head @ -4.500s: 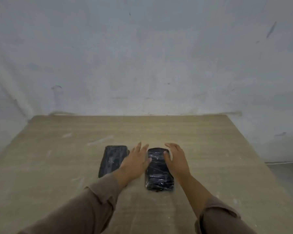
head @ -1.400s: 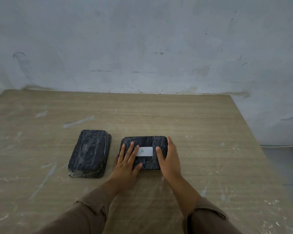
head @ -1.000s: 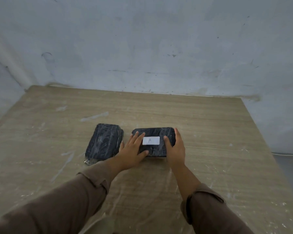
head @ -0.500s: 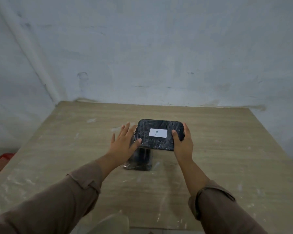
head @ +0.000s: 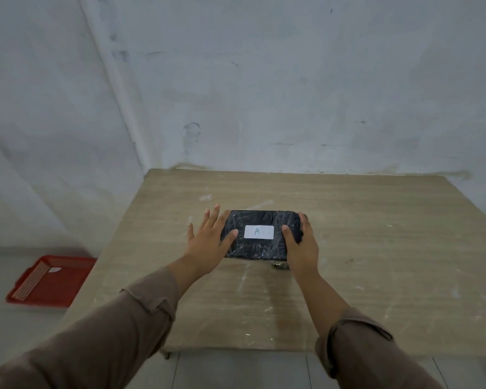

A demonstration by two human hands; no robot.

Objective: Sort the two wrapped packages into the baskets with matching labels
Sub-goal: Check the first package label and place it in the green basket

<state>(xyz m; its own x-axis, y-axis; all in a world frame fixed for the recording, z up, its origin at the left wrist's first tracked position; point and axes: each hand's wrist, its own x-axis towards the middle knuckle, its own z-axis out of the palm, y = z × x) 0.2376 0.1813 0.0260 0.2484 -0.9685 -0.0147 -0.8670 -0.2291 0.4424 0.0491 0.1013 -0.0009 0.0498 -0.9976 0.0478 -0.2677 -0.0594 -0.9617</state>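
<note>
A black wrapped package with a white label reading A is lifted above the wooden table. My right hand grips its right end, thumb on the front face. My left hand is at the package's left edge with its fingers spread and only the thumb touching the front. The second wrapped package lies on the table under the lifted one; only a small sliver of it shows. A red basket with a small white label sits on the floor to the left of the table.
A grey wall stands close behind the table, and a wall corner runs down at the left. The table's near edge is below my forearms, with tiled floor beneath. Only one basket is in view.
The view has swung left, bringing the red basket into sight. Package A has come a little nearer and now covers nearly all of the second package.
</note>
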